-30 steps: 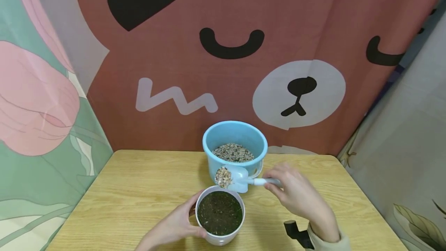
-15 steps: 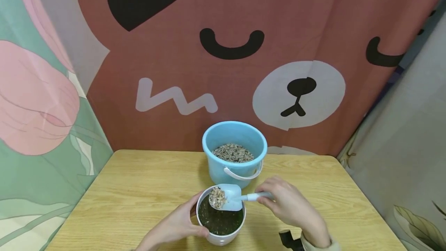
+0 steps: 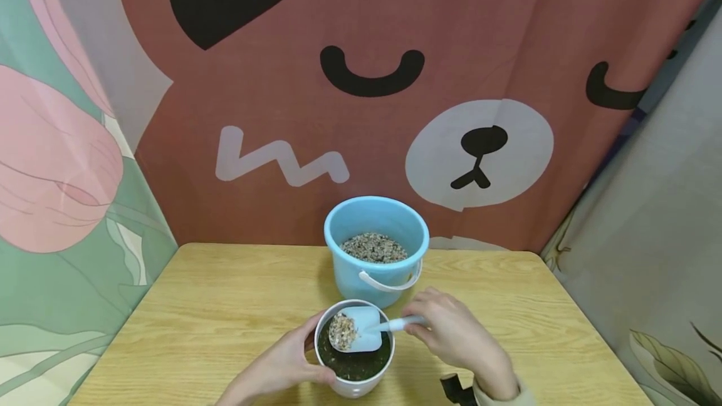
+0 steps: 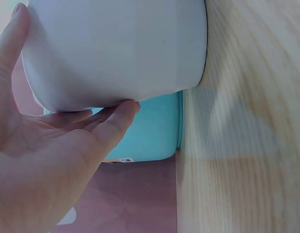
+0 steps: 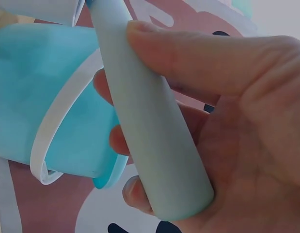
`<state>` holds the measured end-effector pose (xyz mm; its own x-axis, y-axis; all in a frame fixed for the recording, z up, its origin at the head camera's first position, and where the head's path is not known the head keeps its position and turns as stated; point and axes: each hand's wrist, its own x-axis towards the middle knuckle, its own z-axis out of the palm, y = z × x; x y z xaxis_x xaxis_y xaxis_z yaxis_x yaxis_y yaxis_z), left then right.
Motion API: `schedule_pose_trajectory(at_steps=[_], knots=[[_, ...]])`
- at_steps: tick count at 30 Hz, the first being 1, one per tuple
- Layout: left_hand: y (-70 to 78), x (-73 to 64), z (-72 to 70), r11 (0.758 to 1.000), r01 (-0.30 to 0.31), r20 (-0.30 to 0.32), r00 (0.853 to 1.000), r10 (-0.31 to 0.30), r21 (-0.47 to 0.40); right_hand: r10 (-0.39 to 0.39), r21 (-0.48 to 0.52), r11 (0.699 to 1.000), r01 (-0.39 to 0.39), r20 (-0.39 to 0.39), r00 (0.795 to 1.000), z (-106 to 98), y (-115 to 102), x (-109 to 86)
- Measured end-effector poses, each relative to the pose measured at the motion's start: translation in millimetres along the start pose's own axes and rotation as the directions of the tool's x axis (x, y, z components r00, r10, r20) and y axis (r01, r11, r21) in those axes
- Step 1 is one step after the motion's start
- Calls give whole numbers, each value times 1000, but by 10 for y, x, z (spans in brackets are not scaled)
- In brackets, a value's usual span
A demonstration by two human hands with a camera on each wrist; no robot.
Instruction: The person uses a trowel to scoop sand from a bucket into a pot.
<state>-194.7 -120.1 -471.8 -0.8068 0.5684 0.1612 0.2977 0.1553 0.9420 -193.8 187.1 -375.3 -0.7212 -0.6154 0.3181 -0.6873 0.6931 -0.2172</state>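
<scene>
A white flowerpot (image 3: pixel 354 387) full of dark soil (image 3: pixel 355 367) stands on the table near its front. My left hand (image 3: pixel 282 359) grips the pot from the left, thumb near the rim and fingers round the side; in the left wrist view, fingers lie along the pot wall (image 4: pixel 116 48). In my right hand (image 3: pixel 454 337) is a light blue hand trowel (image 3: pixel 368 321), its blade over the pot's opening. A small heap of pale grit (image 3: pixel 342 331) sits at the blade's left end. Fingers and thumb wrap the trowel handle (image 5: pixel 145 116) in the right wrist view.
Right behind the pot stands a light blue bucket (image 3: pixel 361 281) with coarse grey grit (image 3: pixel 375 247) inside. Its white handle (image 3: pixel 392 287) hangs down in front. The wooden table (image 3: pixel 225 293) meets a printed curtain (image 3: pixel 254 218) at the back.
The trowel with its grit has come from in front of the bucket, down and left, to over the pot's soil. My left hand keeps its grip on the pot.
</scene>
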Motion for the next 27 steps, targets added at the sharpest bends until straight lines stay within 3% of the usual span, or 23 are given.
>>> schedule_pose_trajectory(at_steps=[10,20,27], knots=[[5,7,-12,1000,-5,10,1000,5,1,-13,-27,1000,12,-14,1000,8,-106,22],[26,24,2,1000,-11,12,1000,12,-22,-12,-122,992,9,-25,1000,-39,-177,70],[23,0,-1,1000,-22,13,1000,23,-15,-22,-220,975,31,43,999,-149,-283,199]])
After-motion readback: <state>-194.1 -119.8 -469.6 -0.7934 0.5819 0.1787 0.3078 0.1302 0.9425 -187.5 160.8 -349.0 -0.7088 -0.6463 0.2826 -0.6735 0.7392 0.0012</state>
